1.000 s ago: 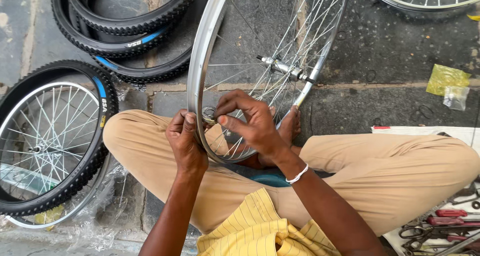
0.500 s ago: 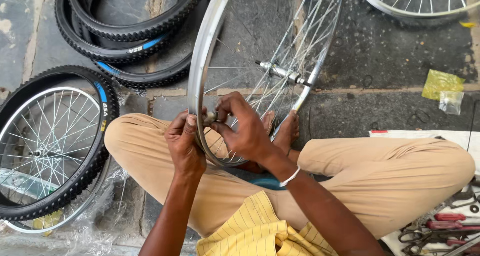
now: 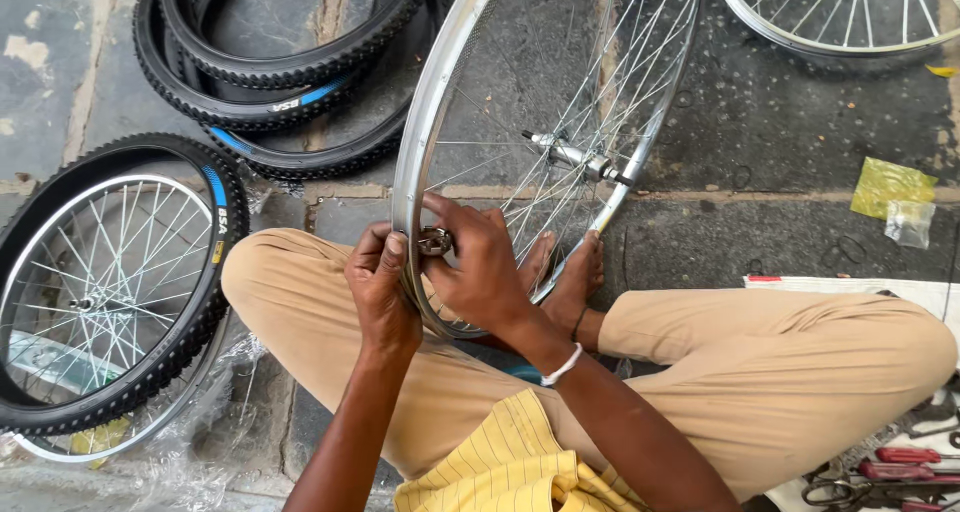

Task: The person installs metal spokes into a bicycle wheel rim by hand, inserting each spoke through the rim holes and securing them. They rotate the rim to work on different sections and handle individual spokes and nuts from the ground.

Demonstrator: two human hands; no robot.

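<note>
Two hands are seen from the head camera at the near rim of a bare spoked bicycle wheel point(image 3: 430, 132), stood upright on the stone floor point(image 3: 780, 132) between crossed legs. The left hand point(image 3: 380, 292) is curled around the rim's outer edge. The right hand point(image 3: 485, 267) is bent inside, fingers pinching a small spoke wrench point(image 3: 436, 241) against the rim.

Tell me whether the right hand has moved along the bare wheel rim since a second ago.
Yes, slightly. The right hand slid left and down along the bare rim, away from the hub and closer to the left hand.
</note>
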